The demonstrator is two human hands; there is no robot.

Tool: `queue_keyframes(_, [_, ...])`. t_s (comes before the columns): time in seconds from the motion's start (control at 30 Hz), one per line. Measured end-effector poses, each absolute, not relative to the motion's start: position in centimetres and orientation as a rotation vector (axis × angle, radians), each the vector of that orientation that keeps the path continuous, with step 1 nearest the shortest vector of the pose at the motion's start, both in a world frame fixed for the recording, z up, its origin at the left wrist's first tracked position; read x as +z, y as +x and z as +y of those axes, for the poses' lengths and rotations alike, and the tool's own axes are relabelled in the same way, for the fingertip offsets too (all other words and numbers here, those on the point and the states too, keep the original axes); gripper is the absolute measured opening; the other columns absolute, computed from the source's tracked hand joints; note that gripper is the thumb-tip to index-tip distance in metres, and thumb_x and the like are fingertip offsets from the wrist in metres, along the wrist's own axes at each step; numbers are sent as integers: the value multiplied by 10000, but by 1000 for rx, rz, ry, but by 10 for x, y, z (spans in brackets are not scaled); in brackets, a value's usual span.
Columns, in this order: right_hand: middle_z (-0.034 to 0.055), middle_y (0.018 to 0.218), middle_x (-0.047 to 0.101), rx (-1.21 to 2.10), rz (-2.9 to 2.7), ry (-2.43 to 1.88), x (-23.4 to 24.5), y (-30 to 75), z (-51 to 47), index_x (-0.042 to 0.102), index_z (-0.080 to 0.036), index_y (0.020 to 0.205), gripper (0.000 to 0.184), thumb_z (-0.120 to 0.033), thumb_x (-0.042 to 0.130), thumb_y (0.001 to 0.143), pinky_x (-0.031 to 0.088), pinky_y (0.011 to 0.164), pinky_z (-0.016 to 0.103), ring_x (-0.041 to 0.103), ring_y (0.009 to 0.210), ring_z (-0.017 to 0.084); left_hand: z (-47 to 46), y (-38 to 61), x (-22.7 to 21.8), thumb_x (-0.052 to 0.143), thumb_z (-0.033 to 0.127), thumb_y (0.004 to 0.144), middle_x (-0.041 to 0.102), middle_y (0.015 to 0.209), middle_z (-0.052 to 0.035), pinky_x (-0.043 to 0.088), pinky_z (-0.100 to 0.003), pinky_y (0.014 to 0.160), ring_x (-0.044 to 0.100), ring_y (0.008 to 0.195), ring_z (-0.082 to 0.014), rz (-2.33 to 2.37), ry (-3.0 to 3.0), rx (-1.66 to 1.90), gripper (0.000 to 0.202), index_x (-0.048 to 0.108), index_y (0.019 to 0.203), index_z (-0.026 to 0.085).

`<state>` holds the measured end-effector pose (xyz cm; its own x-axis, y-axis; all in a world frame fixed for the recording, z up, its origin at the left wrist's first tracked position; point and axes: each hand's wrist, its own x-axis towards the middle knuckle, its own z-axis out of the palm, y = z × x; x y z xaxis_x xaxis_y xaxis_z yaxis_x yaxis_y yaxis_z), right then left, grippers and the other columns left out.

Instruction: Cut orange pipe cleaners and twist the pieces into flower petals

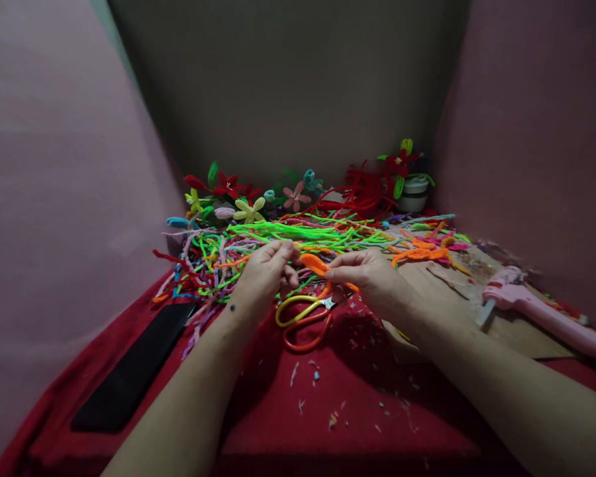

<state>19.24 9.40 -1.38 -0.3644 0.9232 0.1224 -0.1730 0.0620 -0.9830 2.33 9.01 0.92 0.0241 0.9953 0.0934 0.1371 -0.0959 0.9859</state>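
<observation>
My right hand [360,275] pinches an orange pipe cleaner [314,264] bent into a narrow loop, its loose end hanging below the fingers. Close to the loop's left end is my left hand [273,265], its fingers curled together; whether they grip anything is hidden. Just below both hands lie scissors [308,334] with one yellow and one red handle, their blades partly covered. Behind the hands spreads a heap of pipe cleaners [298,230], bright green on top, with other colours mixed in.
Pipe-cleaner flowers [249,211] stand at the back, and a small white pot [414,193] holds a red one. A pink glue gun [536,308] rests on cardboard [457,291] at right. A black flat object [134,368] lies left on the red cloth [357,417], which is strewn with scraps.
</observation>
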Motion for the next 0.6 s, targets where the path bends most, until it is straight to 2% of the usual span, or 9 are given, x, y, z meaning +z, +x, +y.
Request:
queue_keyframes(0.07, [-6, 427, 563, 1475, -1347, -812, -11, 196, 98, 619, -127, 561, 69, -183, 619, 601, 388, 406, 228, 485, 368, 92, 90, 17, 11, 528, 397, 737, 506, 543, 41, 281, -163, 379, 433, 393, -65, 1363, 1511, 1121, 233, 506, 752, 165])
queue_keyframes(0.13, [-2, 431, 566, 1467, -1317, -797, -9, 200, 102, 615, -122, 556, 78, -192, 625, 591, 383, 396, 227, 480, 360, 91, 85, 15, 8, 516, 323, 734, 513, 556, 21, 327, -189, 434, 467, 456, -90, 1406, 1829, 770, 168, 525, 706, 158])
queue_keyframes(0.23, [2, 442, 570, 1474, -1284, -790, -7, 204, 108, 609, -118, 558, 77, -191, 626, 570, 372, 382, 228, 470, 349, 91, 73, 19, -5, 491, 217, 714, 575, 673, -37, 377, -254, 570, 530, 643, -162, 1420, 2419, 267, 76, 545, 690, 170])
queue_keyframes(0.3, [-4, 434, 559, 1486, -1267, -799, -8, 206, 111, 605, -118, 559, 62, -179, 616, 561, 360, 378, 223, 459, 348, 87, 65, 25, -14, 392, 150, 745, 592, 798, -78, 376, -289, 641, 538, 745, -195, 1537, 2651, 215, 149, 538, 767, 174])
queue_keyframes(0.33, [-8, 431, 553, 1488, -1260, -800, -9, 207, 112, 604, -120, 559, 53, -173, 609, 559, 353, 378, 220, 454, 352, 84, 63, 28, -18, 370, 130, 740, 597, 819, -86, 372, -293, 630, 544, 745, -203, 1552, 2690, 133, 179, 528, 813, 176])
queue_keyframes(0.47, [-12, 439, 544, 1481, -1215, -794, -8, 210, 115, 596, -130, 556, 50, -180, 591, 552, 332, 370, 217, 436, 358, 84, 62, 28, -20, 407, 203, 739, 620, 833, -96, 357, -282, 553, 587, 712, -226, 1671, 2588, -28, 152, 472, 875, 186])
queue_keyframes(0.6, [-24, 435, 524, 1330, -1227, -833, -2, 213, 114, 588, -139, 559, 62, -199, 583, 573, 307, 370, 217, 396, 348, 72, 63, 17, -14, 414, 217, 753, 643, 884, -80, 406, -277, 589, 623, 768, -227, 1913, 2447, 59, 238, 442, 989, 205])
